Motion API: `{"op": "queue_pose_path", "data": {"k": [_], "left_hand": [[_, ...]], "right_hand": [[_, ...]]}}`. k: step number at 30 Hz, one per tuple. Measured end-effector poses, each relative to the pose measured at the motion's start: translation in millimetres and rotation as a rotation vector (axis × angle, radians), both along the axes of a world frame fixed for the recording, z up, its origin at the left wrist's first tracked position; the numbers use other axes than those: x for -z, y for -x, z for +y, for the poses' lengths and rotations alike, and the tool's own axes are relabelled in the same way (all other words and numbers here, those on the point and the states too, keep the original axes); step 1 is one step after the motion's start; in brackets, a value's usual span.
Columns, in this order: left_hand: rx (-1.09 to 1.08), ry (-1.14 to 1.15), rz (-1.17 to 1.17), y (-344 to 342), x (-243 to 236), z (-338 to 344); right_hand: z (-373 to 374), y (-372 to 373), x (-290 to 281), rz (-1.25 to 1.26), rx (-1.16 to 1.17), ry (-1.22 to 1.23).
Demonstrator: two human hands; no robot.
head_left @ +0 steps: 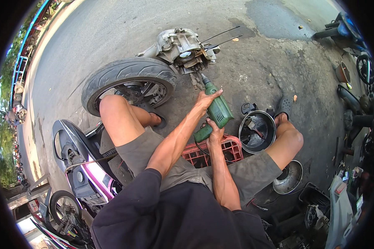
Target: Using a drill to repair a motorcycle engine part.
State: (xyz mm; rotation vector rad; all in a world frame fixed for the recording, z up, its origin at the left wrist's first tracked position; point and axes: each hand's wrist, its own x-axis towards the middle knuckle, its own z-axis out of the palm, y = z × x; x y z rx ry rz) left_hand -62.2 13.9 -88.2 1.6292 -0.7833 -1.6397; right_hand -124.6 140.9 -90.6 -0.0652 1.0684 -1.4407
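I hold a green electric drill (219, 108) with both hands, its front end pointing away from me. My left hand (207, 100) is closed round the front of its body, thumb along the top. Behind it, my right hand (215, 132) wraps the rear by the handle, and some of its fingers are hidden. The drill's chuck reaches the lower side of a grey metal engine (180, 45) on the ground. Whether a bit touches the engine I cannot tell. Two thin rods stick out from the engine's right side. A motorcycle wheel with a black tyre (131, 74) adjoins its left.
A red plastic crate (232, 146) is beneath the drill, between my legs. To its right stand a round metal pan (273, 132) with tools inside and a metal bowl (297, 176). Motorcycle bodywork (81, 176) lies at left. Several parts crowd the right edge.
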Motion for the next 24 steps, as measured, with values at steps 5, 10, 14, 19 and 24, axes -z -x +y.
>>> {"op": "queue_pose_path", "data": {"k": [5,10,14,19,24], "left_hand": [[0.036,0.016,-0.031,-1.6,8.1,-2.3],[0.074,0.013,-0.041,0.1,7.8,-2.2],[0.067,0.008,-0.074,0.9,12.8,-0.7],[0.086,-0.006,-0.039,-3.2,17.6,-4.2],[0.047,-0.014,-0.07,-1.9,17.0,-3.6]], "right_hand": [[0.8,-0.1,-0.2,-0.068,-0.01,0.026],[1.6,1.2,-2.9,-0.104,0.003,-0.01],[2.6,0.5,-0.9,-0.119,0.012,-0.01],[1.8,-1.0,0.5,-0.126,-0.007,-0.025],[0.5,-2.0,4.6,-0.147,0.007,-0.046]]}}
